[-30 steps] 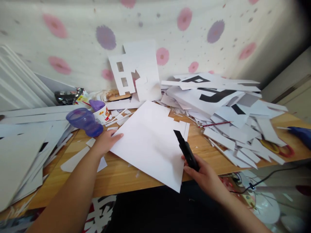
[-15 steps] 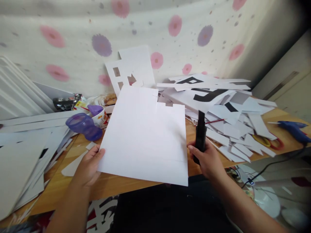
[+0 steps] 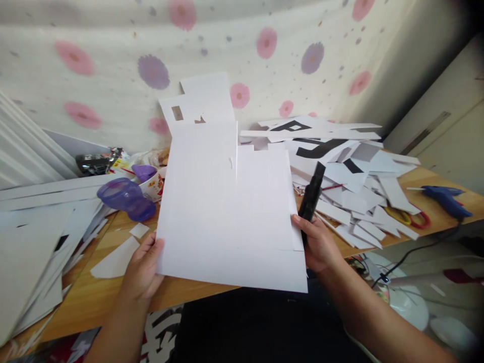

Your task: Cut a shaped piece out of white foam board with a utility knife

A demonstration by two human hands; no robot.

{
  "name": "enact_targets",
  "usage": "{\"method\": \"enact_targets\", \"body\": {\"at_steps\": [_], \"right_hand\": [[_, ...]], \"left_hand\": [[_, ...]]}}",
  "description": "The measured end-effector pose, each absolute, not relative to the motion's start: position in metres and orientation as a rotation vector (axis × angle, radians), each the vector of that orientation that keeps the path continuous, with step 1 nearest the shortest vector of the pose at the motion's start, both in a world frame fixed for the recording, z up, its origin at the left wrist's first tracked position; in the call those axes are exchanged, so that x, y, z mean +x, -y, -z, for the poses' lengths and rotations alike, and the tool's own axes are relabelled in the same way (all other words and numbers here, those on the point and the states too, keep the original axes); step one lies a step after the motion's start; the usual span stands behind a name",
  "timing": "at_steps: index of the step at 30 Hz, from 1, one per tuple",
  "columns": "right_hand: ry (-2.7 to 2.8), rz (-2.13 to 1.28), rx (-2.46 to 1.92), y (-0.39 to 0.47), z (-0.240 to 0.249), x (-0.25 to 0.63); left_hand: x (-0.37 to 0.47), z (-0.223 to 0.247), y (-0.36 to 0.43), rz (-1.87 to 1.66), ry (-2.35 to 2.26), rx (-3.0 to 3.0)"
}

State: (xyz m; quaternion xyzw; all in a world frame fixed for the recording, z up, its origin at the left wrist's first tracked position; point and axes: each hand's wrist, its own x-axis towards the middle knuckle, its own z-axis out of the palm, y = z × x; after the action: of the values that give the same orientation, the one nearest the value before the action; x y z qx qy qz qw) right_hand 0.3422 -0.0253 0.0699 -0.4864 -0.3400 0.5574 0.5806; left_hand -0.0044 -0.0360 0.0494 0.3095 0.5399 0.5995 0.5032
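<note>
A large white foam board with notches in its top edge is tilted up in front of me. My left hand grips its lower left edge, thumb on the face. At the right edge, my right hand is closed round a black utility knife, which points up and away; its thumb rests on the board's edge. Whether the knife's blade is out I cannot tell. Behind, a white sheet with cut-out openings leans on the patterned curtain, partly hidden by the board.
White offcuts heap up at the right, with scissors and a blue glue gun beyond. A purple container and a paper cup stand at the left. Boards are stacked at the far left.
The board's right side has swung up and right, and my right thumb now touches its edge. The knife has tilted rightward. My left hand keeps its hold.
</note>
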Motion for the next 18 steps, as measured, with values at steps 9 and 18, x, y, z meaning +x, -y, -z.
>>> {"method": "enact_targets", "body": {"at_steps": [9,18], "right_hand": [[0.434,-1.262,-1.157,0.02,-0.07,0.334],[0.37,-1.255,-0.974,0.01,-0.083,0.335]], "left_hand": [[0.002,-0.045,0.036,-1.491,-1.283,0.755],[-0.002,-0.038,0.036,-1.603,-1.266,0.74]]}}
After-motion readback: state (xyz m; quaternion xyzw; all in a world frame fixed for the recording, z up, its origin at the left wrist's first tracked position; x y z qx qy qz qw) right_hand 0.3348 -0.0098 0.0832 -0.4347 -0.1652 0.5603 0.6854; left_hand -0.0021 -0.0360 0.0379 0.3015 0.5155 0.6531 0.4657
